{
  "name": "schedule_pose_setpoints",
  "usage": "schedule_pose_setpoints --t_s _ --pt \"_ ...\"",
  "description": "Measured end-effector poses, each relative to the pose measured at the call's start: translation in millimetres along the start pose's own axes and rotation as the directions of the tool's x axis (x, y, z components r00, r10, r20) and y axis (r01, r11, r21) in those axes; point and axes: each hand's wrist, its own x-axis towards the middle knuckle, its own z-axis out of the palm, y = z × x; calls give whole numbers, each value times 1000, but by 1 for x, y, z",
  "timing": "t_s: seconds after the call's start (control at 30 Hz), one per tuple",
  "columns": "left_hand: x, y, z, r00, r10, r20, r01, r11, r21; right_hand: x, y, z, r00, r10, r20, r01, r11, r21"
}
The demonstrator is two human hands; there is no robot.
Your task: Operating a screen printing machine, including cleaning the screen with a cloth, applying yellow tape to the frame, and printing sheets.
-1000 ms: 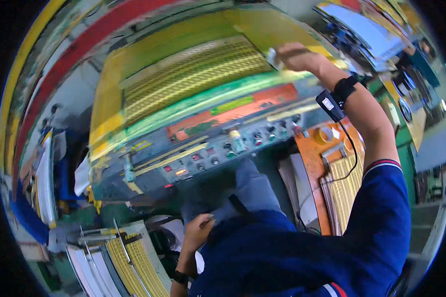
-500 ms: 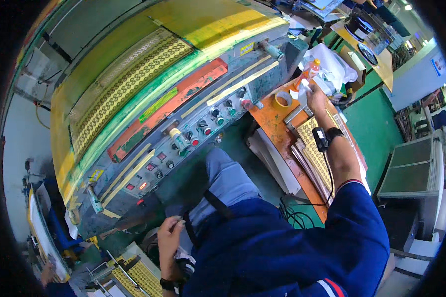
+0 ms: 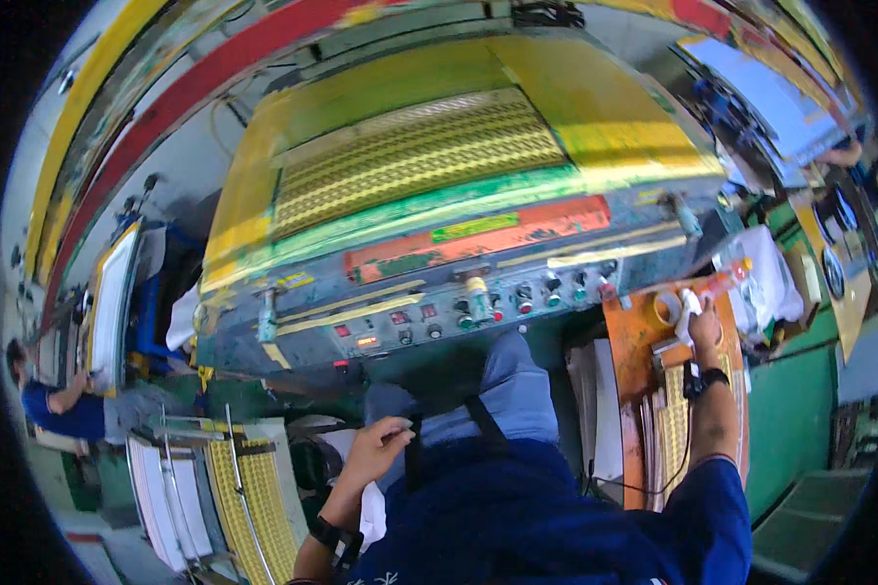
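My right hand [image 3: 705, 330] reaches to the far part of the orange worktop [image 3: 634, 336], closed on a white crumpled cloth [image 3: 691, 303]. A tape roll [image 3: 666, 308] sits just left of the cloth, and a bottle with orange contents [image 3: 729, 278] stands beyond it. Between my lap and the lower left racks, my left hand [image 3: 379, 450] is raised with thumb and fingers pressed together. Whatever is at its fingertips is too small to name. A white piece of cloth or paper [image 3: 373, 514] hangs beside that wrist.
Ahead stands a large machine with a yellow bed [image 3: 615, 127], a patterned sheet [image 3: 419, 161] and a knobbed control panel [image 3: 498, 307]. Patterned sheets [image 3: 675, 414] are stacked on the worktop. Racks with a patterned board [image 3: 249, 487] stand lower left. Another person [image 3: 63, 409] is at far left.
My view has swung left and levelled, bringing the machine's whole front and the other person into sight. My right hand stays at the cloth; my left hand remains raised near my lap.
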Motion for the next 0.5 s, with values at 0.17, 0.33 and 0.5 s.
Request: schedule_pose_setpoints --t_s 0.17,0.33,0.5 --pt "10 -7 3 994 110 -10 -110 994 6 -11 -15 -35 965 -264 -10 252 909 332" --pt "30 -11 6 983 172 60 -171 985 -20 -82 -79 -69 900 -436 -12 369 747 552" --pt "37 -17 -1 978 196 66 -192 979 -65 -174 -165 -106 813 -563 150 366 694 620"
